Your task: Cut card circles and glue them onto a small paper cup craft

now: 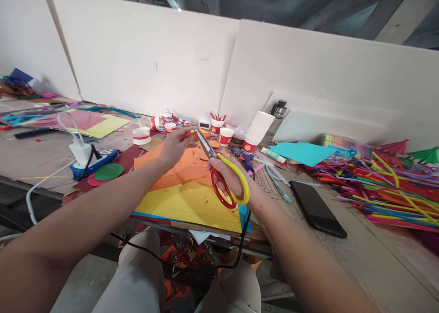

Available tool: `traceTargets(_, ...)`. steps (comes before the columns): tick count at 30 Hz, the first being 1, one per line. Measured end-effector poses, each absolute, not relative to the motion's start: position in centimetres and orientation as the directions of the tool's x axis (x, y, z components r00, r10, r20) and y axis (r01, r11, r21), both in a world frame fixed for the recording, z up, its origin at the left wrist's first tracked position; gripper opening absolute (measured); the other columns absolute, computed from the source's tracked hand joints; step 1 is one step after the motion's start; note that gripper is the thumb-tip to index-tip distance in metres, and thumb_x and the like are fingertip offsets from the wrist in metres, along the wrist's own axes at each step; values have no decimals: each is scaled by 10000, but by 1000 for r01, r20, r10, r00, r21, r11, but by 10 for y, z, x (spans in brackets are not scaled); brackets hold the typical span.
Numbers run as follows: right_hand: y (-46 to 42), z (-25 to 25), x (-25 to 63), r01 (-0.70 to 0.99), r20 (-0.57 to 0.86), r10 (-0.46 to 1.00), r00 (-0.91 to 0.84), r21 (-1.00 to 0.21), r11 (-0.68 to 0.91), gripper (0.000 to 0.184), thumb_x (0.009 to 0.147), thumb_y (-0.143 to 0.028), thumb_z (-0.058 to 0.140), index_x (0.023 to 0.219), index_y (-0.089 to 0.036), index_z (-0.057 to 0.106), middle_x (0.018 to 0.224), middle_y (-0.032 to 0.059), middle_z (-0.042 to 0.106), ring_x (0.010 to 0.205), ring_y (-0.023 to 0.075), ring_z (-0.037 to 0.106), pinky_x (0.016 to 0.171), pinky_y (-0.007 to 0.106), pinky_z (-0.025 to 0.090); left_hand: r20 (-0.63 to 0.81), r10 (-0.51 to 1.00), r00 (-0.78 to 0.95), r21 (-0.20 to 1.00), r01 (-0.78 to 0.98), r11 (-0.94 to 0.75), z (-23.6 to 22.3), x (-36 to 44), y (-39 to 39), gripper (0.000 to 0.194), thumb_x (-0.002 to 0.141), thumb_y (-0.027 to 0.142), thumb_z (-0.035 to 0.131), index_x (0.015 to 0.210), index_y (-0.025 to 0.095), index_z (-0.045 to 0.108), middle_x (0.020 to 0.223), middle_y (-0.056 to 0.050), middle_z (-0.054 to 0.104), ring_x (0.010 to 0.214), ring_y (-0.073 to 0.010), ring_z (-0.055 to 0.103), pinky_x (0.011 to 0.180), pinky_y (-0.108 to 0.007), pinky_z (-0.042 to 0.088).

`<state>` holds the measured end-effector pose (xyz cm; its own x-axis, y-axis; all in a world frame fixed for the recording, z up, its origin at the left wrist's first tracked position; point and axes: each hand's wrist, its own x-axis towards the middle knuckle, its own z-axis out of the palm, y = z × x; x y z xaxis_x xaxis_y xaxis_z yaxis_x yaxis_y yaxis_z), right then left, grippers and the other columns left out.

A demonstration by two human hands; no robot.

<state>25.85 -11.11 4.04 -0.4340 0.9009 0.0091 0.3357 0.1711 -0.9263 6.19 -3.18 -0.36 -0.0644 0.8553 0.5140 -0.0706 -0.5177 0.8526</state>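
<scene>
My right hand (pixel 228 178) is wrapped round the handles of a pair of scissors (pixel 242 178), one loop yellow and the other red. The blades point up and to the left, and their tips reach the small piece of orange paper (pixel 194 135) pinched in my left hand (pixel 175 145). Whether the blades are on the paper or just beside it, I cannot tell. Below my hands lie orange sheets (pixel 178 169) on top of a yellow sheet (pixel 192 203), with small scraps scattered over them.
Red-and-white paper cups (pixel 225 136) and a tall cup stack (pixel 259 128) stand behind. A black phone (pixel 317 208) and colourful pipe cleaners (pixel 387 185) lie right. Left is a blue power strip (pixel 94 164) with a white plug. A black cable (pixel 243 235) hangs over the table edge.
</scene>
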Motion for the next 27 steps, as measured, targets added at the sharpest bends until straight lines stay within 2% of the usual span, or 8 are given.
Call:
traceTargets(5, -105, 32, 261, 328, 14, 881, -473, -925, 191, 278, 958, -461, 459, 817, -224, 490, 495, -78, 477, 340, 78, 413, 325, 183, 332, 485, 873, -59, 871, -61, -488, -1, 59, -31, 322, 767, 376, 734, 1025, 187, 700, 1089, -56, 723, 976, -198, 699, 793, -354, 633)
traceTargets(11, -103, 33, 265, 300, 3, 834, -552, -933, 201, 428, 944, -640, 425, 907, -225, 524, 535, -69, 493, 391, 99, 484, 387, 204, 405, 387, 914, -120, 905, -141, -401, 4, 52, -31, 361, 671, 343, 802, 929, 159, 629, 897, -42, 717, 822, -175, 698, 652, -317, 630)
traceTargets(14, -100, 35, 269, 338, 72, 860, -505, -900, 274, 396, 923, -614, 488, 922, -222, 546, 590, -60, 503, 424, 105, 502, 418, 218, 415, 329, 940, -89, 915, -215, -340, 7, 50, -32, 376, 648, 335, 808, 932, 150, 647, 891, -55, 714, 772, -171, 693, 555, -251, 583)
traceTargets(17, -90, 33, 275, 494, 271, 876, -399, -741, 455, 247, 877, -445, 619, 952, -210, 602, 750, -13, 588, 575, 131, 572, 527, 240, 460, 274, 961, -30, 932, -239, -273, 8, 48, -33, 349, 644, 302, 797, 931, 148, 671, 895, -63, 715, 743, -165, 688, 476, -199, 508)
traceTargets(19, -80, 30, 279, 584, 409, 816, -408, -570, 577, 167, 859, -303, 634, 985, -194, 646, 902, 42, 640, 802, 182, 618, 710, 282, 499, 248, 969, 5, 936, -258, -239, 9, 48, -34, 317, 653, 276, 778, 927, 152, 676, 892, -63, 714, 740, -165, 690, 445, -181, 457)
traceTargets(20, -75, 28, 282, 621, 433, 790, -434, -492, 610, 188, 853, -262, 634, 1022, -185, 661, 956, 67, 645, 893, 207, 614, 789, 307, 493, 241, 970, 23, 936, -271, -227, 9, 49, -35, 302, 659, 267, 767, 924, 156, 674, 891, -61, 713, 738, -165, 692, 436, -178, 437)
traceTargets(22, -67, 24, 287, 695, 425, 794, -436, -402, 596, 283, 851, -229, 628, 1124, -166, 668, 996, 104, 624, 924, 228, 595, 826, 330, 478, 240, 970, 43, 932, -290, -217, 10, 49, -35, 274, 666, 253, 753, 909, 159, 668, 868, -55, 710, 717, -159, 688, 431, -177, 410)
traceTargets(27, -58, 19, 295, 764, 390, 820, -420, -336, 551, 458, 854, -149, 560, 1310, -176, 601, 1044, 126, 583, 921, 235, 579, 818, 331, 471, 260, 964, 64, 933, -276, -233, 11, 49, -36, 227, 669, 247, 742, 859, 152, 660, 804, -55, 698, 674, -146, 664, 436, -184, 381)
